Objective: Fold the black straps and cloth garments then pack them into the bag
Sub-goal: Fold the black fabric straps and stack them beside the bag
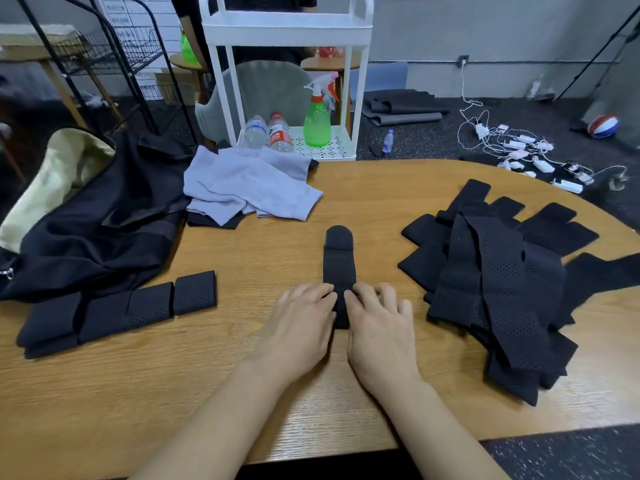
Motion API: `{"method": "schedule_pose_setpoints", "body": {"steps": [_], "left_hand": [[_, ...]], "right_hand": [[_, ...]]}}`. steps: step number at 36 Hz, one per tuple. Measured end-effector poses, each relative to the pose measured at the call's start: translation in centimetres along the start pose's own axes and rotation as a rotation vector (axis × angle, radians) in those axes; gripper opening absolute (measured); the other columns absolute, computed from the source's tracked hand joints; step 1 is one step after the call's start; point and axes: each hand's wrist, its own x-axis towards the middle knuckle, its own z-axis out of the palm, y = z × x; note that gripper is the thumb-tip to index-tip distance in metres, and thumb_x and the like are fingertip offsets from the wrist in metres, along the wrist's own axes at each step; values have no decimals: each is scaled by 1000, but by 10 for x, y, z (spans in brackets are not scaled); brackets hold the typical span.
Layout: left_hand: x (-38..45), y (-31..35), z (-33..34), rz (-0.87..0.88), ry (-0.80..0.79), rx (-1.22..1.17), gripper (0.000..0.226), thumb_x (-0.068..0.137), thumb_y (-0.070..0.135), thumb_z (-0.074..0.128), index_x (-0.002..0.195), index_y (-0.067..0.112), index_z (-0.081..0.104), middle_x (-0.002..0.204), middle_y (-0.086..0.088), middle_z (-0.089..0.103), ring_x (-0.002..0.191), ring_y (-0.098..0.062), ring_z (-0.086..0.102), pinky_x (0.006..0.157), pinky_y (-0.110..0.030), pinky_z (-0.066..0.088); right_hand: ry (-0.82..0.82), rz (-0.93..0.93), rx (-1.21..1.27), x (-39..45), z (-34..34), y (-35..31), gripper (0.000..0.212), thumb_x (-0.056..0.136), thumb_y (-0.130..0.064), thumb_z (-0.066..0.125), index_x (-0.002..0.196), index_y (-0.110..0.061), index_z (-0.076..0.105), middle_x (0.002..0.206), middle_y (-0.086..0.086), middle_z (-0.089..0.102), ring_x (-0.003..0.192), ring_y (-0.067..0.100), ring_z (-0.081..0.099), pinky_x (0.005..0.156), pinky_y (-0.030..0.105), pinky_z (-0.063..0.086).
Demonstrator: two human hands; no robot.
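A black perforated strap (339,261) lies lengthwise on the wooden table (242,375), its rounded end pointing away from me. My left hand (301,323) and my right hand (377,323) press flat on its near end from either side, fingertips meeting on the fabric. Several folded black straps (121,310) sit in a row at the left. A loose heap of unfolded black straps (502,282) lies at the right. Grey cloth garments (246,188) are piled at the back. A black bag (100,223) with a pale lining slumps at the far left.
A white trolley (287,32) stands behind the table with two water bottles (268,133) and a green spray bottle (317,116). Chargers and cables (519,150) litter the dark floor at right, near a ball (602,126). A black wire rack (104,57) stands back left.
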Motion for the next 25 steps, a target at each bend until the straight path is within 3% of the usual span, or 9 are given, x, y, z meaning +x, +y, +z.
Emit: {"method": "schedule_pose_setpoints", "body": {"steps": [5,7,10,15,18,22,25], "left_hand": [[-15,-1,-15,46,-126,16,58,98,46,46,150,22,36,158,9,27,144,-11,16,116,-27,7],[-22,-3,-18,53,-149,20,62,97,47,47,152,24,32,159,12,24,145,-9,15,115,-26,6],[-31,-5,-19,65,-156,18,61,96,46,47,152,25,33,158,14,25,144,-6,16,115,-23,4],[-46,-5,-16,73,-138,-39,61,92,51,49,146,25,44,153,16,36,141,-4,23,118,-26,14],[-53,-3,-18,31,-131,-164,71,80,61,39,140,25,53,146,16,46,136,-3,32,116,-25,25],[-59,5,-19,-55,-35,-335,46,89,45,58,132,26,61,126,12,62,120,-3,48,91,0,27],[-57,6,-10,-192,55,-509,37,88,27,68,125,27,66,119,15,66,113,0,56,92,-1,34]], "right_hand": [[-14,-63,24,-8,-7,6,28,65,-19,77,93,-18,73,96,-5,67,88,24,56,64,34,39],[-15,-70,38,-17,-13,6,21,77,-25,61,94,-20,73,97,-7,67,88,23,56,64,34,39],[-49,-83,84,-30,-21,4,39,84,-32,39,99,-20,73,102,-9,67,90,21,57,66,34,41],[-118,-72,130,-46,-32,2,48,73,-39,43,106,-19,72,109,-10,67,95,18,54,69,32,40],[-203,-38,183,-51,-34,1,47,75,-37,43,110,-22,71,112,-12,65,98,15,49,70,30,34],[-230,133,383,-49,-33,0,39,88,-32,47,123,-29,63,117,-17,63,105,12,44,78,30,20],[-174,237,472,-43,-31,-5,33,97,-29,51,129,-34,57,116,-18,62,107,9,41,79,27,21]]}}
